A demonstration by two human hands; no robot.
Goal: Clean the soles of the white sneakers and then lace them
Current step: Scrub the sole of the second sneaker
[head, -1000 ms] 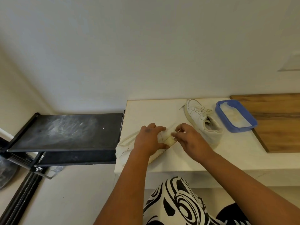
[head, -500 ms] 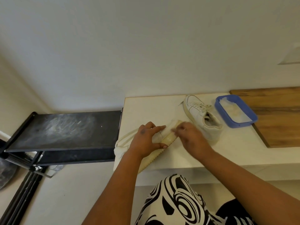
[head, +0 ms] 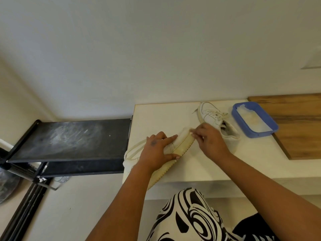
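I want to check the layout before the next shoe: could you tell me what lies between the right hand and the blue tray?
In the head view, the second white sneaker lies on the white table between the right hand and the blue tray.

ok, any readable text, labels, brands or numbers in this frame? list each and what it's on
None readable.
Sneaker held by the left hand: only stitch lines, no lettering.
Second sneaker: no brand mark legible.
Blue container: no label in view.
Patterned fabric: swirls, not letters.
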